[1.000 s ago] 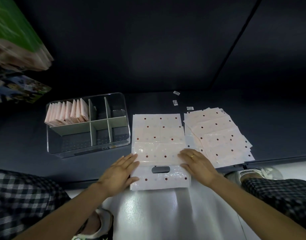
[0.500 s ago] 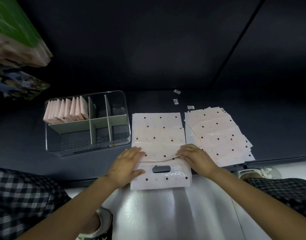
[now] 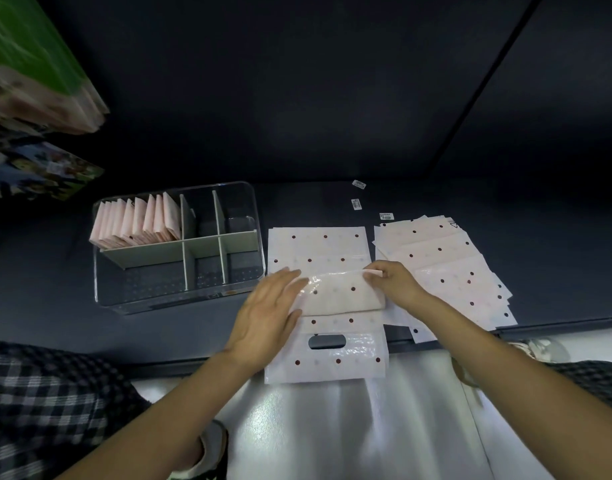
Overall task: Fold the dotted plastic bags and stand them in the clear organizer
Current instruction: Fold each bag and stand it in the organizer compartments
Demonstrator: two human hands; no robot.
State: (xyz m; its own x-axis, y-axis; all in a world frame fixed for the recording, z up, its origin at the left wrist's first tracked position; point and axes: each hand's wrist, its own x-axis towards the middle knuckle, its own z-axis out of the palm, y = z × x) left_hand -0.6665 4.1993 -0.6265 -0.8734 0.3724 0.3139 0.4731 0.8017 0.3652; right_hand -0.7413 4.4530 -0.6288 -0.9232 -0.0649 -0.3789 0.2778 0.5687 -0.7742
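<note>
Dotted plastic bag (image 3: 318,247) lies flat at frame centre on the dark surface (image 3: 332,202), handle end hanging toward the bottom over the edge; a raised fold (image 3: 339,292) crosses its middle. Left hand (image 3: 266,317) rests flat on the fold's left end, fingers straight; right hand (image 3: 394,284) pinches the fold's upper right edge. Clear organizer (image 3: 249,209) sits left of centre with folded bags (image 3: 138,220) standing in its upper-left compartment; stack of unfolded bags (image 3: 446,268) lies to the right.
</note>
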